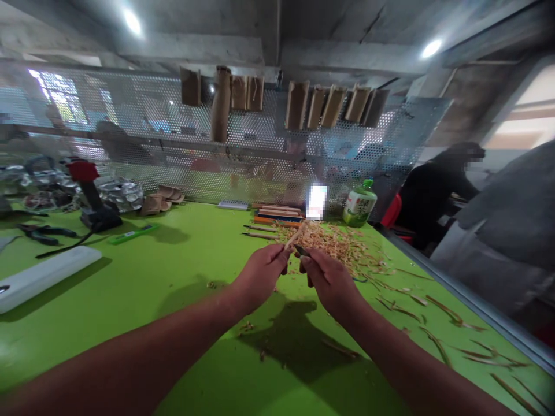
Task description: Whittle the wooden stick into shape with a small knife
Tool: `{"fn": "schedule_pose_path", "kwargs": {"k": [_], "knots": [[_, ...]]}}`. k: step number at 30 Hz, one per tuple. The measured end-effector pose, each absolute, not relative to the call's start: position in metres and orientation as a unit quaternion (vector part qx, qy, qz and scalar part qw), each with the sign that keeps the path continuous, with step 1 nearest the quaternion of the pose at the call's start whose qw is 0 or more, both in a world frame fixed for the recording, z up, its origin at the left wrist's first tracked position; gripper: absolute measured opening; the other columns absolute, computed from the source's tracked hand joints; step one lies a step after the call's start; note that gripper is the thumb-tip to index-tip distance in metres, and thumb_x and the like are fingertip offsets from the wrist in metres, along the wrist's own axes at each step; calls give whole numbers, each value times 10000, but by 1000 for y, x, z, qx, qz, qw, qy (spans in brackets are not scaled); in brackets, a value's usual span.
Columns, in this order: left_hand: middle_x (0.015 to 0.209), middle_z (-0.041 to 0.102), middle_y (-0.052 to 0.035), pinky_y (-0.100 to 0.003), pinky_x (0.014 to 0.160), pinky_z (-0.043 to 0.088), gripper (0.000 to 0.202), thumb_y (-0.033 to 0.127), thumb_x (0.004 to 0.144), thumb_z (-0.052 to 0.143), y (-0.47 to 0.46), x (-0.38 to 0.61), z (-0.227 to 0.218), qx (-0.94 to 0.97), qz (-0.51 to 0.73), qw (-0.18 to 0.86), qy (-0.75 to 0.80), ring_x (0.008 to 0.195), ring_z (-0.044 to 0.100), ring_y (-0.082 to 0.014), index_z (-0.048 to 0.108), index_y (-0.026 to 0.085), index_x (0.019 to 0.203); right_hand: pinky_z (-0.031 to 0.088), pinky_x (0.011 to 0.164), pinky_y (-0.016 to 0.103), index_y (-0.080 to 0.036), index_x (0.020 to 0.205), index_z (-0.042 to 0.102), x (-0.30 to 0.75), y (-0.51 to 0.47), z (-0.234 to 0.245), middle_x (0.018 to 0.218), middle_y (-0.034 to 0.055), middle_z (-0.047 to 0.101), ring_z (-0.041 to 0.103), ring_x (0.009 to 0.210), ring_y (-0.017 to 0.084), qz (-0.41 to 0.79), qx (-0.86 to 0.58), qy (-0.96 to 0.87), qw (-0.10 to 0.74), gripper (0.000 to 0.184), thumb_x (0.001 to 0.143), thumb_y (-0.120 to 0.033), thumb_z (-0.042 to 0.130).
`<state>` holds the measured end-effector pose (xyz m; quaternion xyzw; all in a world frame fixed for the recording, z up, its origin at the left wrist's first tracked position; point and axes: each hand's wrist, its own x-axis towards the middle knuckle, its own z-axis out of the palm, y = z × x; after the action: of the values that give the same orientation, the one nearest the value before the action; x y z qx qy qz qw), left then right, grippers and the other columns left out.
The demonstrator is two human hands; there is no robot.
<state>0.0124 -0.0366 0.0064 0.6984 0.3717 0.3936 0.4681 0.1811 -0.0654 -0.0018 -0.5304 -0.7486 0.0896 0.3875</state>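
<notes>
Presently: wooden stick (295, 236), gripped in left hand (260, 271), its end rising past the fingers; small knife (302, 251) held in right hand (332, 283) against it. Hands close together above wood shavings (323, 242), toward the far edge of green worktop (117, 277).

"Left hand (260, 271)?"

"Gripping a pale wooden stick (295, 236) above a green workbench (173, 289)."

"Right hand (332, 283)?"

"Pinching a small dark-bladed knife (302, 251) just beside the stick, over scattered wood shavings (329, 242)."

"Beyond them?"

"A green-capped plastic bottle (359, 205)."
</notes>
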Motion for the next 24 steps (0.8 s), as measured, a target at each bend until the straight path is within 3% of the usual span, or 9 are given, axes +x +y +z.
{"fn": "schedule_pose_path", "kwargs": {"k": [4, 10, 24], "knots": [[567, 390, 45, -228, 499, 255, 325, 405, 900, 437, -39, 12, 11, 719, 372, 427, 403, 522, 326, -92, 458, 176, 670, 323, 525, 252, -207, 756, 505, 183, -66, 0, 627, 2, 553, 495, 546, 136, 65, -561, -738, 370, 369, 955, -468, 336], [526, 334, 53, -230, 495, 243, 353, 419, 906, 412, -40, 13, 12, 722, 384, 411, 403, 512, 296, -95, 447, 180, 648, 307, 514, 245, -213, 767, 501, 183, -68, 1, 614, -9, 547, 489, 529, 125, 69, -556, -735, 382, 344, 953, -465, 358], [539, 355, 47, -233, 497, 245, 336, 390, 901, 417, -46, 12, 17, 727, 375, 402, 410, 520, 313, -101, 453, 181, 640, 313, 542, 252, -216, 758, 526, 183, -69, 2, 614, -9, 545, 501, 550, 136, 30, -581, -734, 351, 399, 952, -512, 343]]}}
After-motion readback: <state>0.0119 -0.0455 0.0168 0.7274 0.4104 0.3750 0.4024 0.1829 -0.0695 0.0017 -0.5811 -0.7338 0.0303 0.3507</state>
